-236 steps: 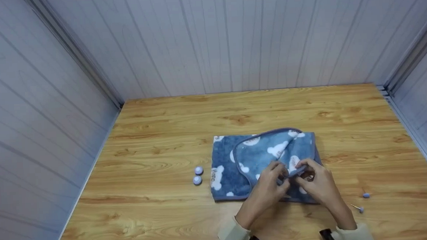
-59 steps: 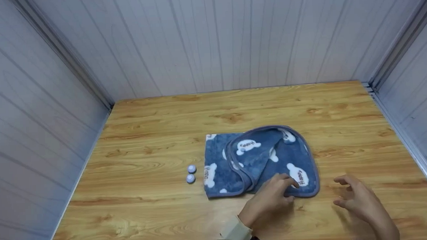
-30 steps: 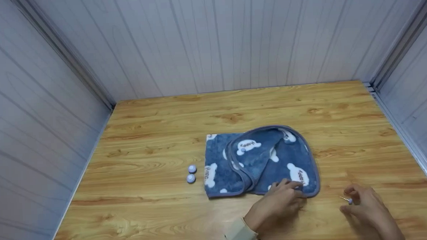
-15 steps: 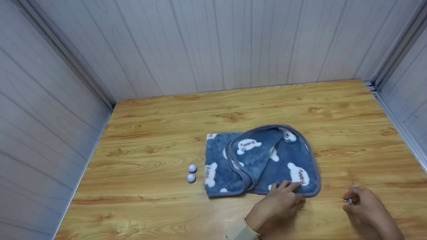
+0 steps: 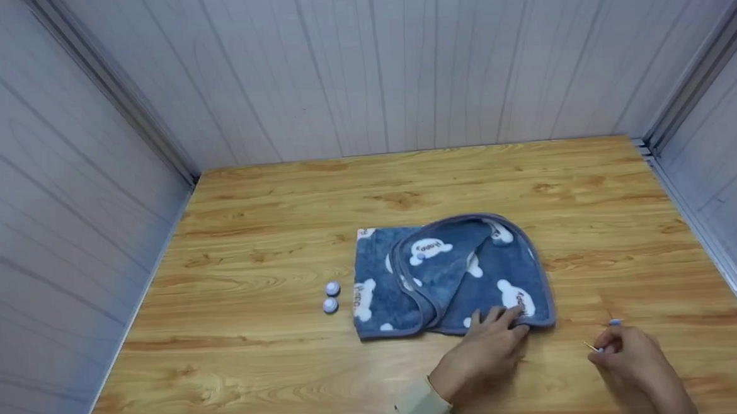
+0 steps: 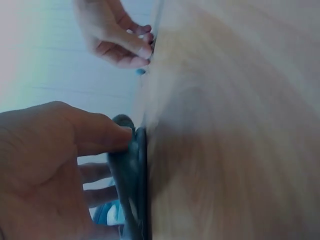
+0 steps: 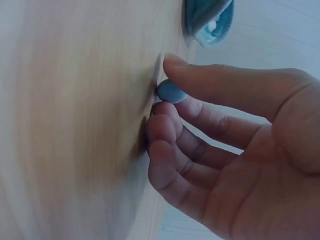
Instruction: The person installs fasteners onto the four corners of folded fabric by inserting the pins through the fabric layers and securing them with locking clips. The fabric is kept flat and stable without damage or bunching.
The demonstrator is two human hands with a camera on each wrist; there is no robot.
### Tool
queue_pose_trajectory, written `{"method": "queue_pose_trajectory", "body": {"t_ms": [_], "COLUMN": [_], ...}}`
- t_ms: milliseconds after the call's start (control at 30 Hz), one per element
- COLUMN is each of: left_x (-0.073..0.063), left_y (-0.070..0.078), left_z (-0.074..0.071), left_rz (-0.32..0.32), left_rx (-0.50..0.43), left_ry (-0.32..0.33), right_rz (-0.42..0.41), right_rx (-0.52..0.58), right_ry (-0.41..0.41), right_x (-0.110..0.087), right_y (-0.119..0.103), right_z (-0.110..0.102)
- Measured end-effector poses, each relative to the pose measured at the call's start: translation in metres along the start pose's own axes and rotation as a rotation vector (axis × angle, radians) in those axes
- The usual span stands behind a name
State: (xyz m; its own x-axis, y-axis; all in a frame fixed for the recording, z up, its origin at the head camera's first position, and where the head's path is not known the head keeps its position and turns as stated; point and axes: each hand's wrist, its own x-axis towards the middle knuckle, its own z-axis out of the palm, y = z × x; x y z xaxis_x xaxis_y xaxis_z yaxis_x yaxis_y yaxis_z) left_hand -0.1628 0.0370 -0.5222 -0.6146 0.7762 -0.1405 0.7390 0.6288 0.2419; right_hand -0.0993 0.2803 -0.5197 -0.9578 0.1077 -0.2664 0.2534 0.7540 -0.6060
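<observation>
A folded blue blanket (image 5: 510, 266) with white bear shapes and a grey-blue border lies on the table. My left hand (image 5: 480, 352) pinches its near edge toward the right corner; in the left wrist view the thumb (image 6: 102, 134) lies on the near side of the raised edge, with fingers behind. To the right, my right hand (image 5: 635, 360) holds a pin (image 5: 591, 347) between thumb and fingers just over the table, its thin shaft pointing left toward the blanket. Its rounded bluish head (image 7: 171, 91) shows in the right wrist view. A second pin (image 5: 614, 322) lies just beyond that hand.
Two round pale lavender caps (image 5: 330, 305) sit one behind the other left of the blanket. A small pale round spot (image 5: 421, 256) shows on the blanket's upper layer. Panelled walls (image 5: 393, 67) enclose the wooden table (image 5: 257, 377) at the back and sides.
Earlier both hands worked at the blanket's folded part; its right side now lies spread out. The right hand has moved right and taken up a pin. The left hand has raised the near edge slightly.
</observation>
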Motion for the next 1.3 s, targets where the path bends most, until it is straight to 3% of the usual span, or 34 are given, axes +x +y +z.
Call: {"method": "queue_pose_trajectory", "body": {"t_ms": [200,367,667,867,967,1133,1300], "left_x": [0.008,0.014,0.010,0.009,0.010,0.012,0.012], "left_y": [0.009,0.011,0.010,0.004,0.001,-0.006,-0.013], "left_z": [0.003,0.002,0.004,0.005,0.005,0.003,-0.001], "left_rz": [-0.013,-0.026,-0.041,0.001,0.027,0.018,0.036], "left_rx": [0.008,0.003,0.011,-0.024,-0.054,-0.160,-0.234], "left_ry": [-0.061,-0.058,0.131,0.258,0.314,0.382,0.493], "right_rz": [0.038,0.049,-0.043,-0.110,-0.124,-0.140,-0.150], "right_rx": [0.012,0.010,0.000,0.003,0.010,0.026,0.025], "right_ry": [-0.040,-0.073,-0.027,-0.010,-0.005,0.003,0.016], "right_x": [0.003,0.004,0.003,0.002,0.001,0.000,0.001], "right_y": [-0.002,-0.003,-0.005,-0.006,-0.006,-0.009,-0.014], "right_z": [-0.001,-0.003,0.002,0.003,0.003,0.004,0.003]}}
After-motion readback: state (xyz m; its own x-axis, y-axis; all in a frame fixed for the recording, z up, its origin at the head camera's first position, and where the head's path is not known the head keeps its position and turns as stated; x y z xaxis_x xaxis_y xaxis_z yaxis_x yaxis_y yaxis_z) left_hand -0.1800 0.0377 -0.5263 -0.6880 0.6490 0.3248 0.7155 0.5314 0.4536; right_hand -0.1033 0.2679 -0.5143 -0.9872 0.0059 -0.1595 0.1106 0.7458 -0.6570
